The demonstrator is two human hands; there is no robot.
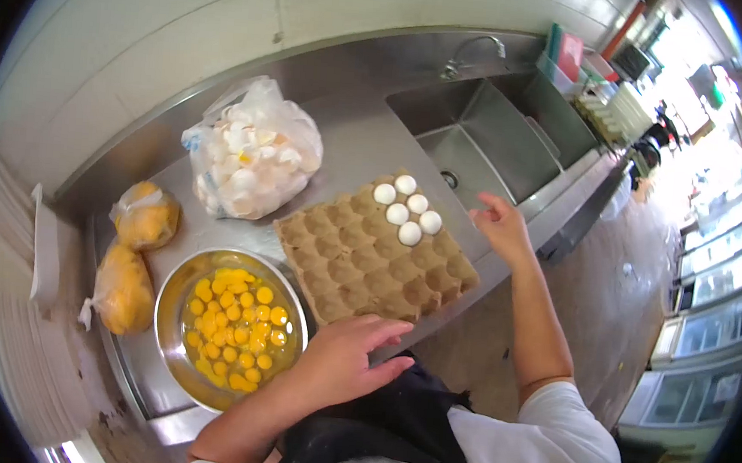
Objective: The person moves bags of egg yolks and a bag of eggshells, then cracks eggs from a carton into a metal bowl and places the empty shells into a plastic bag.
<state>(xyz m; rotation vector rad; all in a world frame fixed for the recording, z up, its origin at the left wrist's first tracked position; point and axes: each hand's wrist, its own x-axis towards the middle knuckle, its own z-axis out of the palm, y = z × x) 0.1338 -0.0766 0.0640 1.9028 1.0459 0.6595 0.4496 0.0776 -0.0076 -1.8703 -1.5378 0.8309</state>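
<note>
A brown cardboard egg tray [343, 264] lies on the steel counter, with several white eggs [409, 233] grouped at its far right corner. My left hand [354, 355] is open over the tray's near edge, beside the metal bowl, with thumb and fingers apart and nothing between them. Off the tray's right side, my right hand [502, 228] hovers near the eggs, fingers apart and holding nothing. The metal bowl [174, 291] at the left contains many cracked eggs with yellow yolks [239, 330]. A clear plastic bag [256, 159] full of eggshells sits behind the tray.
Two tied bags of yellow contents [124, 290] stand left of the bowl. Behind the right part of the counter is a steel sink [467, 144] with a faucet [456, 65]. Bins and racks [564, 60] stand beyond it. The counter's front edge runs before the person.
</note>
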